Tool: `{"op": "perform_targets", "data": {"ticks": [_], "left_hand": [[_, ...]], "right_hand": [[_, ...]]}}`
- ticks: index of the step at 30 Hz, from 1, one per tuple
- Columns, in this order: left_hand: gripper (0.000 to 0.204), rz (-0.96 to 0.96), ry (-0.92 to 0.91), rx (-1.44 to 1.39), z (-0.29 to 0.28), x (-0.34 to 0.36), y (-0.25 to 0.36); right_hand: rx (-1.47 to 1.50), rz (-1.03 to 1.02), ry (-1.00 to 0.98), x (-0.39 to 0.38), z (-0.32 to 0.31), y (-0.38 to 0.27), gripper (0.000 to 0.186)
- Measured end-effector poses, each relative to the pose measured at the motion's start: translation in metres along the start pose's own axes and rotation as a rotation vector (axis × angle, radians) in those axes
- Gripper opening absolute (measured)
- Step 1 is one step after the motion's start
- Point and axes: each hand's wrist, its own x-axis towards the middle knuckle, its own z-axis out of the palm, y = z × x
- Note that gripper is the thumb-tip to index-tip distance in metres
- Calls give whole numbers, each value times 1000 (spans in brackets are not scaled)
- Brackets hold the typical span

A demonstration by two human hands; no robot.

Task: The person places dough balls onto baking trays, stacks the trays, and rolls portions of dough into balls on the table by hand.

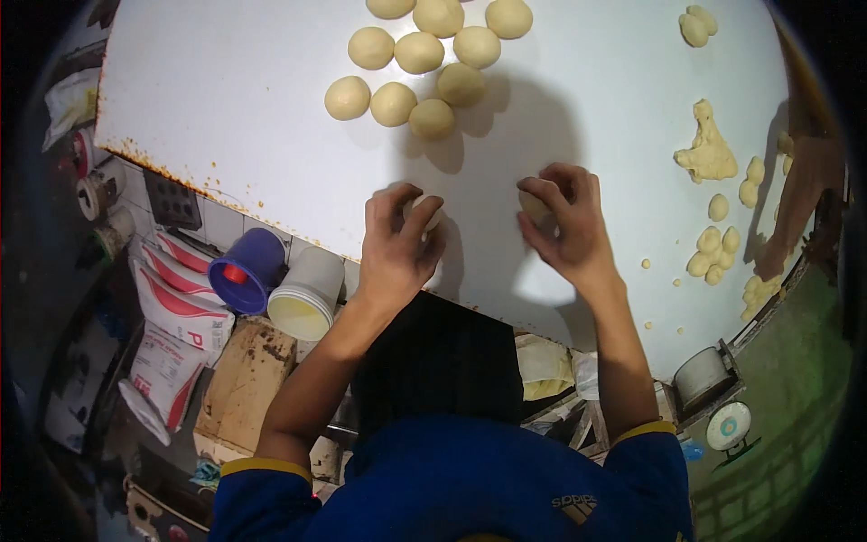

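Note:
My left hand (pixel 397 244) curls its fingers round a pale dough ball (pixel 424 215) on the white tabletop (pixel 298 154). To its right, my right hand (pixel 578 226) cups a second dough ball (pixel 535 208), mostly hidden by the fingers and shadow. Beyond both hands sits a cluster of smooth round dough balls (pixel 419 52), several in loose rows. An irregular flat dough piece (pixel 704 149) lies to the right, with small dough lumps (pixel 713 251) nearer me.
Rusty stains mark the table's left edge. Below it stand a blue bucket (pixel 248 271), a white bucket (pixel 305 296), printed sacks (pixel 181 307) and a cardboard box (pixel 244 384). A metal pot (pixel 700 375) and round dial scale (pixel 728 425) are lower right. What looks like another person's arm (pixel 799 208) reaches in at right.

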Motion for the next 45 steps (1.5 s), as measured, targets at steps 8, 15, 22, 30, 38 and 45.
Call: {"op": "perform_targets", "data": {"ticks": [8, 15, 22, 30, 38, 45], "left_hand": [[59, 133, -48, 230, 24, 66, 21], [66, 220, -38, 128, 9, 51, 27], [61, 265, -41, -80, 24, 54, 62], [77, -34, -189, -648, 23, 69, 104], [53, -468, -310, -728, 6, -20, 75], [43, -50, -73, 270, 0, -32, 18]], "right_hand": [[124, -20, 2, 82, -37, -24, 43], [171, -100, 134, 117, -32, 24, 45], [-426, 597, 839, 227, -158, 136, 49], [318, 252, 455, 149, -136, 83, 47], [969, 674, 329, -60, 27, -76, 40], [16, 364, 167, -57, 49, -19, 25]]}}
